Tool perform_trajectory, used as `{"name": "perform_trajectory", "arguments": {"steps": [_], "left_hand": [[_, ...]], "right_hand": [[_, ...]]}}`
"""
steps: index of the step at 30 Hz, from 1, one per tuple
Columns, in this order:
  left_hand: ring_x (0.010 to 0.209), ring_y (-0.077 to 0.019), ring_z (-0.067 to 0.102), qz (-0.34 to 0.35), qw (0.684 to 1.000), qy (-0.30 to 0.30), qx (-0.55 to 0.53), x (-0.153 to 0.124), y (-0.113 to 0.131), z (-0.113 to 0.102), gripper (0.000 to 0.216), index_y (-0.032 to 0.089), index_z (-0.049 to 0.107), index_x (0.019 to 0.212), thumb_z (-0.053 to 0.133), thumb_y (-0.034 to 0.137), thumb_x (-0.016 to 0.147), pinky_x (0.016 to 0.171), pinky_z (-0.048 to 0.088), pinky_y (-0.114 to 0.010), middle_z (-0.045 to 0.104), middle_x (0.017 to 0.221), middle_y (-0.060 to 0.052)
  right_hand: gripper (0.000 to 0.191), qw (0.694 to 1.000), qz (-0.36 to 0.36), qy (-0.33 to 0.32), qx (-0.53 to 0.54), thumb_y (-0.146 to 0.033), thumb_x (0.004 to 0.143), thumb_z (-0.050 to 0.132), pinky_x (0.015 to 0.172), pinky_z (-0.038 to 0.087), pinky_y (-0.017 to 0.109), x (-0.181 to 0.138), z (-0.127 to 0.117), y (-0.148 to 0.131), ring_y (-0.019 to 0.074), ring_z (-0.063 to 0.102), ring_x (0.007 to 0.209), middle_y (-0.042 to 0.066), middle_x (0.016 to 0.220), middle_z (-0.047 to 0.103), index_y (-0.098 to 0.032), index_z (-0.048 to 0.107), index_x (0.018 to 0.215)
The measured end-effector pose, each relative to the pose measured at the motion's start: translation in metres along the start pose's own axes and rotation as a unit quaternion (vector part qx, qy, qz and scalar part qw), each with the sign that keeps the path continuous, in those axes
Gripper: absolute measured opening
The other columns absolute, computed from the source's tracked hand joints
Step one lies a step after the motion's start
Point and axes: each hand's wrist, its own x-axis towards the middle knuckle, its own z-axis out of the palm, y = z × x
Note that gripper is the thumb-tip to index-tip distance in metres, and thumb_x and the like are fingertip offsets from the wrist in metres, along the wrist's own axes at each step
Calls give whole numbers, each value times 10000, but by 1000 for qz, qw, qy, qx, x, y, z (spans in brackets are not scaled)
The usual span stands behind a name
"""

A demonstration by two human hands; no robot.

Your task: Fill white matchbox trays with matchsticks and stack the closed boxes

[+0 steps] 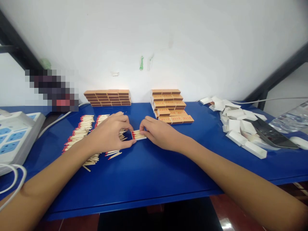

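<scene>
A small white matchbox tray (140, 138) filled with red-tipped matches (137, 134) is between my two hands, low over the table. My left hand (114, 131) grips its left end between thumb and forefinger. At the opposite end, the fingers of my right hand (160, 133) are closed together on the tray and partly cover the matches. Beside and beneath my left hand and forearm lie loose matches in two long heaps, the left heap (80, 130) being the larger. Part of the second heap (102, 118) is hidden by that hand.
Matchboxes are stacked against the wall in a left block (108, 98) and a stepped right block (172, 104). Empty white trays (237, 128) are piled at right around a dark phone-like slab (269, 131). A power strip (15, 138) with cables sits at left on the blue table (154, 173).
</scene>
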Motion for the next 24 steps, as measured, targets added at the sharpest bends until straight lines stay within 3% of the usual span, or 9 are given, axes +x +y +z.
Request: {"name": "perform_trajectory", "arguments": {"steps": [5,15,24], "left_hand": [[924,-263,584,-4,1000,-2,-3,0,0,0,281,218,809,946,754,483,868,804,471,-402,662,880,-67],[906,-255,574,4,1000,-5,2,0,3,-1,295,203,808,942,747,483,873,793,473,-405,652,872,-66],[911,-259,585,6,1000,-2,4,0,2,-1,294,214,799,950,744,493,879,796,484,-410,667,877,-67]], "right_hand": [[65,999,-9,33,-1,-179,1055,579,729,353,290,-1,0,0,146,519,809,38,1034,598,-165,638,1029],[74,999,-17,27,-38,-188,1048,606,676,302,281,-2,-5,1,129,480,750,38,1028,603,-159,667,1017],[194,997,-13,17,-70,-247,1100,512,666,306,298,-3,-9,-6,151,491,763,57,1030,601,-155,679,1061]]}}
